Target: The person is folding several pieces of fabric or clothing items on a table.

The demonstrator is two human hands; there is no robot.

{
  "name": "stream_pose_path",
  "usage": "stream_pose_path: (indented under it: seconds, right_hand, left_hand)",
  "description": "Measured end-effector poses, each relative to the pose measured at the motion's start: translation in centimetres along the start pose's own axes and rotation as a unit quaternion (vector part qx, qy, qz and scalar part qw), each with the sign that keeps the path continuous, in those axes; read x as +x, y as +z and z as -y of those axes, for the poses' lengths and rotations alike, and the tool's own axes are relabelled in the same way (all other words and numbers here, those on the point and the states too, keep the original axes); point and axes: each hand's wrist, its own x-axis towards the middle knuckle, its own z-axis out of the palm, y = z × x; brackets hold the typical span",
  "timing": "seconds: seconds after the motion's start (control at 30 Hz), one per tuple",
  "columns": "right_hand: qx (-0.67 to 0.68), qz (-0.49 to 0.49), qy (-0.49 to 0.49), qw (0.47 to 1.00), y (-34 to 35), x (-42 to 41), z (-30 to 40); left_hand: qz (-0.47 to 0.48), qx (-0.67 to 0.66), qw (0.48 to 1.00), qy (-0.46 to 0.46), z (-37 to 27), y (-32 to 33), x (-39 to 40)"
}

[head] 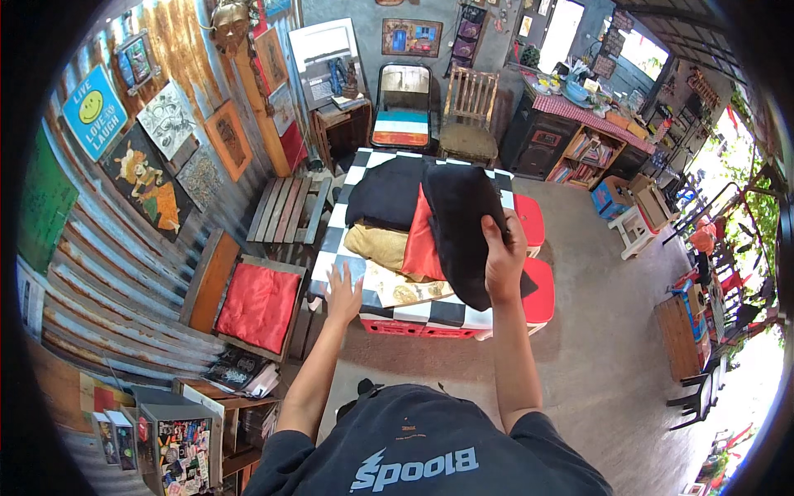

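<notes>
My right hand grips a folded black cloth by its right edge and holds it up over the right part of the table. Over the near left corner of the checkered tablecloth, my left hand is spread with nothing in it. Another black cloth lies at the far left of the tabletop. In front of it is a crumpled tan cloth. A red satin cloth shows beside the raised black one, which partly hides it. A flat printed sheet or board lies at the near side.
Red stools stand against the table's right side. A wooden chair with a red cushion and a slatted wooden seat are at left. Two chairs stand behind the table. Concrete floor extends to the right.
</notes>
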Motion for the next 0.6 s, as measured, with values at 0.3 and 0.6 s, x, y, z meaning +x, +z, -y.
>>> stream_pose_path:
  seconds: [0.3, 0.6]
  right_hand:
    - [-0.066, 0.085, 0.108, 0.988, -0.2, -0.4, -5.4]
    - [-0.053, 0.053, 0.071, 0.995, 0.2, -1.8, -2.3]
  left_hand:
    - [-0.285, -0.303, 0.812, 0.409, -21.8, -13.2, -4.1]
    - [-0.018, 0.113, 0.983, 0.144, -3.6, 1.2, -1.0]
